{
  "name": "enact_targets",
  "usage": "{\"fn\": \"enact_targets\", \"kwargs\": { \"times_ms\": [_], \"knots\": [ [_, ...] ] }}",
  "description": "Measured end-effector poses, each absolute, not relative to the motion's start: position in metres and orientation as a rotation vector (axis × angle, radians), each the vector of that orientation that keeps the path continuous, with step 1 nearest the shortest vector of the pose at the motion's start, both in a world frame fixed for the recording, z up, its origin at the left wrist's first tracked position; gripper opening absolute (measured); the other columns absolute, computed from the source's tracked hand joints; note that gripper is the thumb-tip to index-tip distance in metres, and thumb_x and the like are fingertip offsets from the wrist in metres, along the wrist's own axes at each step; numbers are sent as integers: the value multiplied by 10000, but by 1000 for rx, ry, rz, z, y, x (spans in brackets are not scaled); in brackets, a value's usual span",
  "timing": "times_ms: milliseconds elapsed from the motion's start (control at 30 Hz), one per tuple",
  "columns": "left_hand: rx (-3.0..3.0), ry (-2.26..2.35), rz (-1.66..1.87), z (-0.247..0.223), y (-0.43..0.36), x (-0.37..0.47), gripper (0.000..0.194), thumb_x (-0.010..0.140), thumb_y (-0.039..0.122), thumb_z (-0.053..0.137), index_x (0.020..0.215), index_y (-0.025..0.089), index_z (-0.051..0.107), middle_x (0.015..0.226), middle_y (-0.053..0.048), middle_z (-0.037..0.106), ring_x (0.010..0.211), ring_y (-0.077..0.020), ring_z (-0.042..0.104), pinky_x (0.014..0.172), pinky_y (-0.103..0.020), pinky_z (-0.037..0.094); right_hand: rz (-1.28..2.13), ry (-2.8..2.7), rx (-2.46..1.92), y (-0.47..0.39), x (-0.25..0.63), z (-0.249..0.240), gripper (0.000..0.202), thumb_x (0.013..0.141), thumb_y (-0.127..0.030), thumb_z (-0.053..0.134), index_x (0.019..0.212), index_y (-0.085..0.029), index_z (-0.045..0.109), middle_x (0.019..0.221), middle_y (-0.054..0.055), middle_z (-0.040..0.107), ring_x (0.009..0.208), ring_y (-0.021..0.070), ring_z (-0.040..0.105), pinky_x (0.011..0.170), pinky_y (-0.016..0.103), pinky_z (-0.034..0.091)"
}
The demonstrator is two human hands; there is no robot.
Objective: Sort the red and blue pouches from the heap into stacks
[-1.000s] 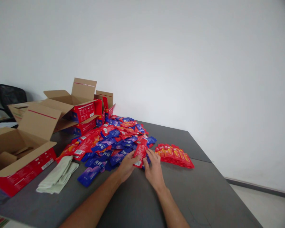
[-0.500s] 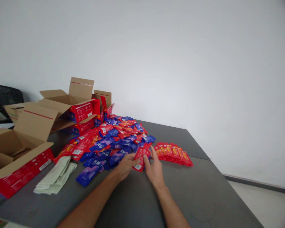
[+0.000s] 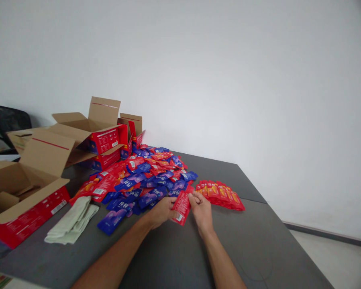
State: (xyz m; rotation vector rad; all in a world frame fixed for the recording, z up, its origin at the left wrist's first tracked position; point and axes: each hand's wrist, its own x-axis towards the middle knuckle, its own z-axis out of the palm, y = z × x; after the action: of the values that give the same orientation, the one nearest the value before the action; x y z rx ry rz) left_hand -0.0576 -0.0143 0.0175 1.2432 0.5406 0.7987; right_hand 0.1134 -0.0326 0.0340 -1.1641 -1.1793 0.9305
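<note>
The held red pouch (image 3: pixel 182 205) looks like smooth plastic film with a slight sheen, as do the fanned red-and-orange pouches (image 3: pixel 221 195) and the loose blue pouches (image 3: pixel 112 221). The open cartons (image 3: pixel 32 220) are cardboard, matt brown inside, smooth and printed outside. The folded towel (image 3: pixel 72 222) is matt cloth, the counter (image 3: pixel 246 245) smooth with a dull sheen, the chair back (image 3: pixel 13 119) mesh.

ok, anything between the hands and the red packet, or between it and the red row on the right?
Nothing visible between hands and red packet: left hand and right hand both hold it. Toward the row of red packets, the right hand itself stands between, at the packet's right side.
</note>
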Motion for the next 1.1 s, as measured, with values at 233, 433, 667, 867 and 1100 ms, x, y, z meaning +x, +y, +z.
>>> {"fn": "enact_targets", "kwargs": {
  "times_ms": [233, 433, 667, 867, 1100],
  "knots": [
    [1278, 528, 775, 17, -15, -58, 578, 631, 189, 806, 1178, 148, 624, 979, -109, 710, 804, -212, 671, 713, -305, 502, 1030, -1054, -1058, -37, 112, 37, 345, 778, -508, 684, 798, -164, 709, 650, 2, 655, 550, 123, 515, 547, 234, 410],
    [1308, 634, 925, 22, -13, -53, 390, 742, 357, 735, 1070, 154, 674, 993, -81, 710, 884, -205, 647, 802, -315, 483, 1093, -1049, -1086, -38, 106, 33, 395, 746, -539, 710, 827, -152, 718, 661, 23, 677, 548, 139, 552, 535, 243, 421],
    [1419, 919, 1111, 16, -3, -54, 271, 779, 412, 644, 725, 148, 681, 704, -5, 647, 665, -137, 545, 650, -250, 410, 1176, -1162, -1110, -41, 95, 30, 435, 730, -566, 716, 832, -143, 727, 675, 47, 697, 550, 143, 579, 528, 235, 416],
    [1216, 867, 1114, 15, -7, -53, 321, 784, 456, 634, 688, 151, 608, 631, 22, 571, 571, -104, 475, 587, -232, 364, 1193, -1206, -1103, -43, 96, 32, 434, 751, -565, 703, 805, -135, 723, 707, 45, 701, 571, 132, 567, 552, 231, 410],
    [1546, 1234, 1297, 19, -12, -44, 250, 806, 406, 591, 896, 174, 620, 846, -29, 609, 751, -173, 552, 732, -312, 443, 936, -1190, -1268, -38, 101, 23, 478, 808, -593, 614, 631, -150, 641, 564, -22, 581, 494, 91, 435, 486, 204, 318]
  ]
}}
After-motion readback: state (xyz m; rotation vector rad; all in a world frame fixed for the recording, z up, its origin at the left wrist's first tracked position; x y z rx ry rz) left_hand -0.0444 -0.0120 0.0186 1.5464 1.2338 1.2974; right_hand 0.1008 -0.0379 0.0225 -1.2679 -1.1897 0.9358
